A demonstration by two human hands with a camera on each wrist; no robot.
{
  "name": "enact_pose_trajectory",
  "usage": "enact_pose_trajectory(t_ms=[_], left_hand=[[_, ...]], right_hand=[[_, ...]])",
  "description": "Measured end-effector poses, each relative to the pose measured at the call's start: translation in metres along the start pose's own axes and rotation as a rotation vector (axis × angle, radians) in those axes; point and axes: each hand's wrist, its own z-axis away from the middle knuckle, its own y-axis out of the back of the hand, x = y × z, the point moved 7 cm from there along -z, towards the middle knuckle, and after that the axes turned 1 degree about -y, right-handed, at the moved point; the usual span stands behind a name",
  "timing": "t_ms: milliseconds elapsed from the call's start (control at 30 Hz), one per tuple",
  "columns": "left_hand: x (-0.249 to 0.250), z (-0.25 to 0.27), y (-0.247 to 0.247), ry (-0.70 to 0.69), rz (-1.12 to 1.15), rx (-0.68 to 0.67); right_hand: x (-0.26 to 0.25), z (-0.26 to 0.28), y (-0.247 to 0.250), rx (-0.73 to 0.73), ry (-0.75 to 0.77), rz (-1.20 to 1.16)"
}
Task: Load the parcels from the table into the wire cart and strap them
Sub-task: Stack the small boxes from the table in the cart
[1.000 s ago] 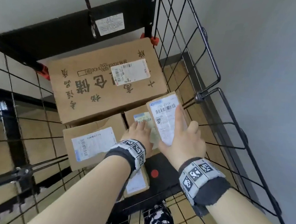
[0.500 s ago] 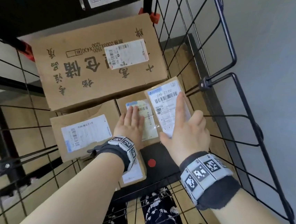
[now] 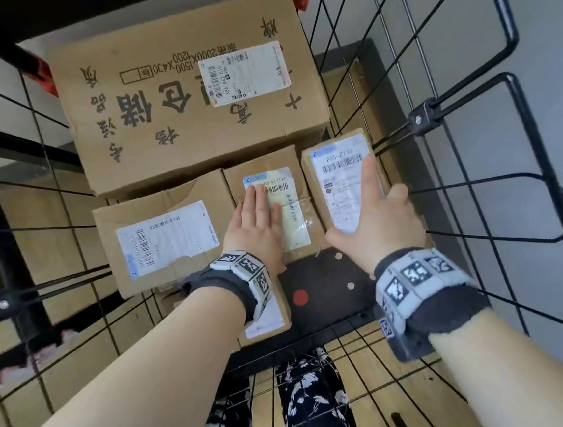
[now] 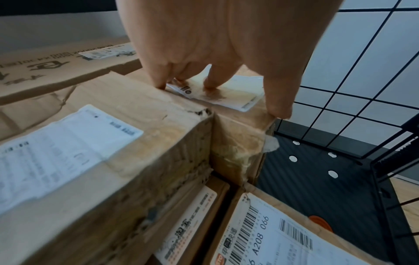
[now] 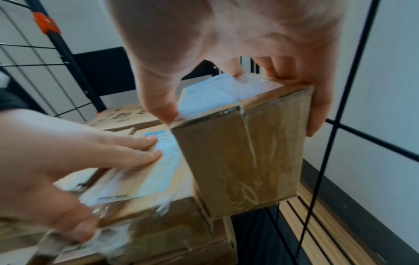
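Observation:
Inside the black wire cart (image 3: 427, 112), my left hand (image 3: 255, 221) lies flat on a small brown parcel (image 3: 295, 214) with a yellowed label; its fingers are straight and the thumb touches the near corner (image 4: 277, 109). My right hand (image 3: 376, 215) grips a second small taped parcel (image 3: 337, 170) from above, thumb at its near left corner and fingers down its right side (image 5: 317, 114). This parcel (image 5: 244, 152) stands right against the first parcel (image 5: 147, 179), its top slightly higher.
A large printed carton (image 3: 181, 100) fills the back of the cart. A medium labelled box (image 3: 164, 236) sits at the left, and a flat parcel (image 4: 272, 233) lies lower in front. Bare black cart floor (image 3: 328, 286) shows at the front right. Wire walls stand close on all sides.
The right hand has lowered its parcel from over the middle parcel to beside it on the right. The left hand has slid forward and flattened on the middle parcel's label.

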Motion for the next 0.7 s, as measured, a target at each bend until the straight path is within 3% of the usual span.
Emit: enact_pose_trajectory(t_ms=[100, 300, 500, 700], left_hand=[[-0.001, 0.000, -0.002, -0.003, -0.004, 0.022], [-0.001, 0.001, -0.001, 0.000, 0.005, 0.029], [-0.005, 0.006, -0.007, 0.029, -0.004, 0.049], [-0.002, 0.001, -0.003, 0.053, -0.014, 0.007]], right_hand=[[-0.005, -0.020, -0.009, -0.026, 0.020, -0.035], [-0.021, -0.036, -0.021, 0.097, 0.044, -0.037], [-0.008, -0.055, -0.024, -0.025, 0.068, -0.214], [-0.009, -0.066, -0.040, -0.014, 0.086, -0.204]])
